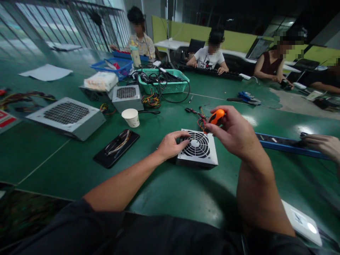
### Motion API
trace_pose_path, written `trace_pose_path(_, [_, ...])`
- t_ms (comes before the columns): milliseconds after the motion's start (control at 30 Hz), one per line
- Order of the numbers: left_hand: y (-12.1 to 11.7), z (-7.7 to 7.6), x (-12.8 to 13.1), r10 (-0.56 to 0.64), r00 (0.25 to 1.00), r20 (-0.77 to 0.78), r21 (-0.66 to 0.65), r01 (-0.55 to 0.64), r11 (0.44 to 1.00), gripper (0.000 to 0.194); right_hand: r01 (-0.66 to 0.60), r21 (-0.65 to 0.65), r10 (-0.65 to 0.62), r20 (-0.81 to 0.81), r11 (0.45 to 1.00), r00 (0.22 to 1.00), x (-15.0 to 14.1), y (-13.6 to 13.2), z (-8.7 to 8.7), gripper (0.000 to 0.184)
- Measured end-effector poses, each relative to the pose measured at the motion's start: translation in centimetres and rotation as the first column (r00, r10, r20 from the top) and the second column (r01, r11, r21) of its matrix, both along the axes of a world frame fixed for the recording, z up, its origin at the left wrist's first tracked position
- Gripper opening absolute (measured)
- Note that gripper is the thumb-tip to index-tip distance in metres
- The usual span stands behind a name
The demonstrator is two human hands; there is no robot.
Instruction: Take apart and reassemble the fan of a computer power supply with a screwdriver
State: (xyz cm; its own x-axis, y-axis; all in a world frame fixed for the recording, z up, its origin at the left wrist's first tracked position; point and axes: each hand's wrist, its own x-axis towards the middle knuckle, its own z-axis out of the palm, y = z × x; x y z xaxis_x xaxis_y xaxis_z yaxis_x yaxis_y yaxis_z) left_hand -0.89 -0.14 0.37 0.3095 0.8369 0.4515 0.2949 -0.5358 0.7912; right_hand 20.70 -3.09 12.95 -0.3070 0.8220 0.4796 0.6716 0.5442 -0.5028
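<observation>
The power supply (198, 154) lies on the table (162, 191); our left hand (172, 144) rests unclenched on its left side, our right (235, 132) grasps a screwdriver (218, 116) above its far-right corner — seemingly screw work, calling for a square-set tip.

The head camera looks forward and down from above the wearer's chest, with dark clothing (164, 235) along the bottom edge and both bare forearms (126, 180) running up from it. Close in, around mid-frame, the left hand (172, 144) and right hand (236, 132) flank a computer power supply unit (196, 150), seen from above with its near side also showing. Beyond, the view crosses the green table (156, 191) to a seated person in a white T-shirt (205, 58), well away, and the yellow-green partition (186, 32). The lens seems wide-angle, though blurred edges make that uncertain.
</observation>
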Motion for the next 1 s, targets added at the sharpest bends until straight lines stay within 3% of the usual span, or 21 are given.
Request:
trace_pose_path(100, [0.4,0.6,-1.0,-0.119,0.988,-0.096,0.023,0.121,0.992,0.038,-0.036,0.012,0.035,0.040,0.999,0.999,-1.2,0.3,-0.7,0.040])
trace_pose_path(233, [1.2,0.8,-2.6,-0.350,0.894,-0.278,0.051,0.378,0.924,0.093,-0.039,-0.004,0.039,0.124,0.999,0.991,-1.9,0.5,-1.1,0.038])
trace_pose_path(300, [1.4,0.4,-3.1,-0.402,0.850,-0.341,0.042,0.441,0.897,0.113,-0.042,-0.021,0.044,0.127,0.999,0.991,-2.1,0.5,-1.2,0.037])
trace_pose_path(367, [1.5,-0.2,-3.2,-0.415,0.829,-0.375,0.038,0.462,0.886,0.122,-0.052,-0.039,0.057,0.141,0.998,0.988,-2.2,0.4,-1.3,0.037])
trace_pose_path(533, [1.6,-1.2,-2.9,-0.339,0.848,-0.408,0.076,0.402,0.913,0.122,-0.069,-0.061,0.080,0.197,0.996,0.977,-2.6,0.1,-1.4,0.035])
trace_pose_path(1000, [2.0,-1.5,-2.1,-0.292,0.897,-0.332,0.106,0.343,0.933,0.108,-0.073,-0.014,0.074,0.301,0.997,0.951,-3.0,0.1,-1.8,0.033])
